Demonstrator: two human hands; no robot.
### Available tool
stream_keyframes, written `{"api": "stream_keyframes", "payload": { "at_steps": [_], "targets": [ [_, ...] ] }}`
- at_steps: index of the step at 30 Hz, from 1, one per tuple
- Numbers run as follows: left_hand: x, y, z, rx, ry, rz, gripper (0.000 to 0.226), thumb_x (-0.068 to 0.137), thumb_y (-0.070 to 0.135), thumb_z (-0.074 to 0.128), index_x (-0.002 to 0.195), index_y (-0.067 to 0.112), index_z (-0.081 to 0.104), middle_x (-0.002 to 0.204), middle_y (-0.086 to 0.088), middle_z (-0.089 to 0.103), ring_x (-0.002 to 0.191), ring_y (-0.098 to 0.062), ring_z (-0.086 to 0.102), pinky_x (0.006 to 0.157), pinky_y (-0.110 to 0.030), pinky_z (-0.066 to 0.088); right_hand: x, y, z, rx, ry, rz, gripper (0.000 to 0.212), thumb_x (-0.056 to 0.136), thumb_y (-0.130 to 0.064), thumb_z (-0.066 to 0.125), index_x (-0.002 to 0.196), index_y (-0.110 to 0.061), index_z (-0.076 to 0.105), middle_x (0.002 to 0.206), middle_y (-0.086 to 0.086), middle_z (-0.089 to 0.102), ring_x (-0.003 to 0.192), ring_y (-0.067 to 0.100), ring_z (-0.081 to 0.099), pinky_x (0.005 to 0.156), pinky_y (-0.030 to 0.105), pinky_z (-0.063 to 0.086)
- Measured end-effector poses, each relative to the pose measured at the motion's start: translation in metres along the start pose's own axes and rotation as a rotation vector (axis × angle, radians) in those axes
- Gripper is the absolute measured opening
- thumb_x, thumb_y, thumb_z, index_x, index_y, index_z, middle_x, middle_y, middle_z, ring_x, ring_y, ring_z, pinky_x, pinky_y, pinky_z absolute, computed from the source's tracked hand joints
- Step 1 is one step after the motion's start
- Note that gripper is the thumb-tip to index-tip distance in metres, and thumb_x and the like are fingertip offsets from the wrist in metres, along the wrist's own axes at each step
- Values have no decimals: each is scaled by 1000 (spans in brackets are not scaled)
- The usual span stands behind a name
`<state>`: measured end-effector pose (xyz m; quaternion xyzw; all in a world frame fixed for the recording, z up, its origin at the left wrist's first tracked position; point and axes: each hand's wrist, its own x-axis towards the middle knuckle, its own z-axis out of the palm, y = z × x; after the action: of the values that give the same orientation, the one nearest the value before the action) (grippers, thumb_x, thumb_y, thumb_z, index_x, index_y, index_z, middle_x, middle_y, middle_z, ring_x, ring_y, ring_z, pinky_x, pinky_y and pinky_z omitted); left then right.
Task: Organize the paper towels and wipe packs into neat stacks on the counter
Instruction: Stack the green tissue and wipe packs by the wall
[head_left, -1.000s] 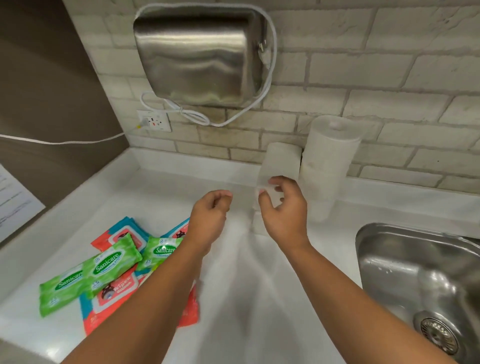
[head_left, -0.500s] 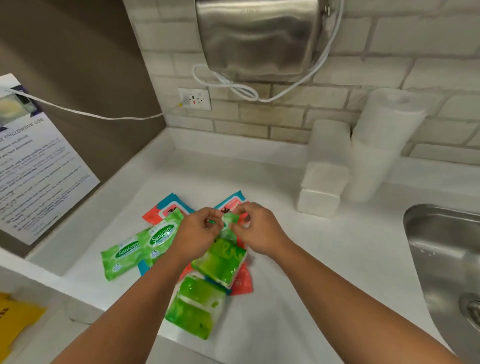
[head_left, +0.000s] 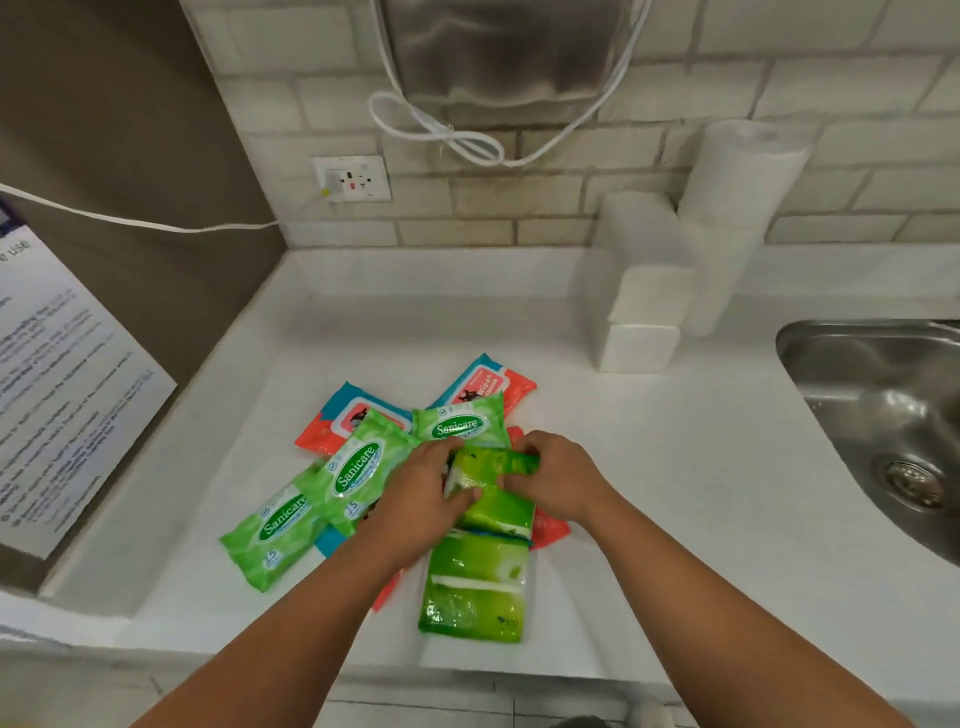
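Spanning most of the view is the white counter (head_left: 675, 467), taken here as the landmark. At its right end a steel sink (head_left: 883, 415) is sunk in; on the brick wall behind it a steel hand dryer (head_left: 498, 52) is mounted w/ a looped white cord. At the back of the counter, by the wall, an upright paper towel roll (head_left: 737, 208) is stood, w/ folded paper towel packs (head_left: 641, 322) stacked just beside it. Near the counter's middle & front a loose pile of wipe packs is spread: green Sanicare packs (head_left: 353, 473), red-and-blue packs (head_left: 485, 382) partly beneath, and a green pack (head_left: 475, 587) nearest the front edge. A light-green pack (head_left: 493, 488) atop the pile is gripped from both sides by the left hand (head_left: 421, 493) & right hand (head_left: 561, 478), fingers curled onto it.
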<state>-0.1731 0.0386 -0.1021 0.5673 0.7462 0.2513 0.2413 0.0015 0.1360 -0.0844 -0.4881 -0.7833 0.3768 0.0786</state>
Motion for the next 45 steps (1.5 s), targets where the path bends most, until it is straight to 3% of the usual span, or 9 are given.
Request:
{"api": "stream_keyframes", "payload": {
  "at_steps": [7,12,15,20,24,30,35,40,45],
  "targets": [
    [6,4,-5,-98,-3,42,75,82,21,82,148,21,47,142,-3,57,127,-21,57,109,-42,47,-11,-12,4,-14,36,59,48,87,-27,76,131,-11,62,123,9,67,113,27,63,90,31,48],
    [15,11,-8,-196,7,73,66,85,16,81,144,20,52,138,0,59,119,-15,60,99,-26,47,-13,-7,-1,150,19,115,23,87,-24,76,104,-11,69,90,6,67,81,20,63,73,33,52],
    [19,16,-6,-230,-7,78,68,86,18,80,146,22,49,139,1,59,121,-14,60,99,-26,48,-17,-2,-3,295,64,161,18,89,-22,74,101,-13,64,86,1,63,77,16,61,63,26,48],
    [24,28,5,-234,-8,82,72,86,20,80,149,20,45,139,-2,60,122,-16,61,105,-39,52,-25,18,-6,526,218,306,9,93,-14,66,100,-9,67,94,10,68,80,22,63,77,42,55],
    [28,50,21,-223,-60,36,65,88,23,77,147,20,49,106,-6,74,93,-20,72,86,-44,61,-37,37,-14,630,293,362,13,89,-3,60,90,-15,64,91,9,67,84,26,65,85,51,57],
    [32,93,59,-195,-20,61,46,84,19,77,128,19,65,111,-5,72,95,-26,70,90,-41,57,-54,67,-35,761,353,409,25,92,0,58,115,-9,56,105,14,65,88,29,69,82,48,59],
    [31,114,86,-223,-86,-1,37,85,13,75,121,17,68,110,-7,75,98,-26,71,90,-40,57,-61,91,-46,284,329,411,33,88,-19,67,119,-8,61,107,13,70,97,33,68,84,40,55],
    [25,124,94,-195,-109,-59,43,89,18,72,131,13,65,126,-7,70,113,-26,66,99,-37,53,-61,98,-51,144,245,365,23,93,-21,64,107,-3,67,100,13,69,87,27,62,74,33,48],
    [14,117,76,-153,-65,-94,50,93,23,68,141,15,58,139,-4,63,119,-23,64,100,-29,47,-64,107,-53,175,239,341,59,95,-19,62,149,-7,42,137,14,61,126,32,57,98,33,44]
  ]
}}
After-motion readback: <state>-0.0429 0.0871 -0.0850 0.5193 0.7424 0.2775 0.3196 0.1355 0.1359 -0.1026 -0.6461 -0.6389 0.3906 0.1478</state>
